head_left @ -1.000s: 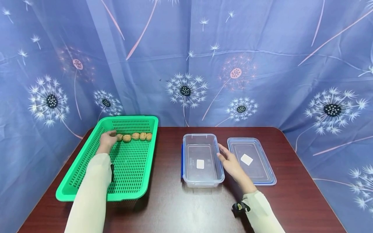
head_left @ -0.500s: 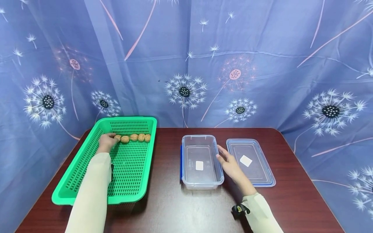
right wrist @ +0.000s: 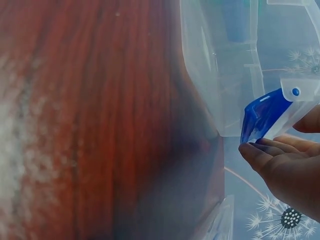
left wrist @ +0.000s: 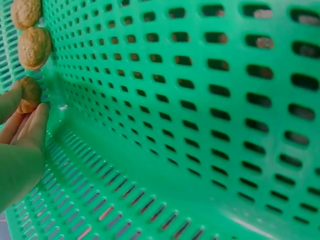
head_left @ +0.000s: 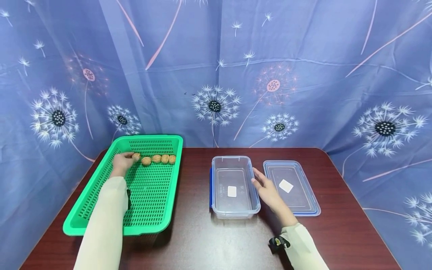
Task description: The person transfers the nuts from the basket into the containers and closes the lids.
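Observation:
Thumb and fingertips of my left hand (head_left: 122, 164) pinch a walnut (left wrist: 31, 95) at the far left corner of the green basket (head_left: 180, 157). Several other walnuts (head_left: 156, 158) lie in a row along the basket's far end, just right of the held one. My right hand (head_left: 269, 190) is at the right side of the clear plastic container (head_left: 222, 183), fingers extended. In the right wrist view its fingertips touch the container's blue latch (right wrist: 265, 115), which hangs folded outward. A white square label (head_left: 231, 191) shows at the container's bottom.
A clear lid (head_left: 298, 187) with a blue seal lies flat right of the container, bearing a white label. All stand on a dark red wooden table (head_left: 195, 240). A blue dandelion-patterned curtain (head_left: 168, 93) hangs behind it.
The pinched walnut has shifted slightly away from its neighbour in the row, and a gap now shows between them. My right hand stays at the container's side.

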Demonstrator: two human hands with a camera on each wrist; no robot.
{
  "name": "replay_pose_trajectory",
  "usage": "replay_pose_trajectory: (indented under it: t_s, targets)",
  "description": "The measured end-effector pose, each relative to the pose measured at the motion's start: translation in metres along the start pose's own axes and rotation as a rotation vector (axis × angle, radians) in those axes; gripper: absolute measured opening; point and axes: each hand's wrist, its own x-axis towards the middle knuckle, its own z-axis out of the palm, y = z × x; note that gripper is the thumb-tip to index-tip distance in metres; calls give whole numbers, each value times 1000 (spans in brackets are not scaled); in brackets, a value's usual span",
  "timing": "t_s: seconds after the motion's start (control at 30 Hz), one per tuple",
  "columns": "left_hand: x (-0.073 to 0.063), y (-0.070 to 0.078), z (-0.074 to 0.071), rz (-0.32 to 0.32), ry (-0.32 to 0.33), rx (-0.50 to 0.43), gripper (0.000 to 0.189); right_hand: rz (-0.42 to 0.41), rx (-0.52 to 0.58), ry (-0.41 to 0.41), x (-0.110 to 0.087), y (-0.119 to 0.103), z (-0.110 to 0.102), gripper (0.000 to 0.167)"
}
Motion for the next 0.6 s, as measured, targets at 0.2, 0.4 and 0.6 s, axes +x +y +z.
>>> replay_pose_trajectory:
  t_s: [0.2,0.4,0.6]
  targets:
    - [-3,7,-3,-4,-27,-75,52,-1,-2,-2,-1,0,-1,49]
    - [-8,17,-6,33,-31,-148,53,-7,-2,9,-2,-1,-2,49]
    - [-13,27,-10,49,-33,-225,53,-14,1,7,-2,-2,0,49]
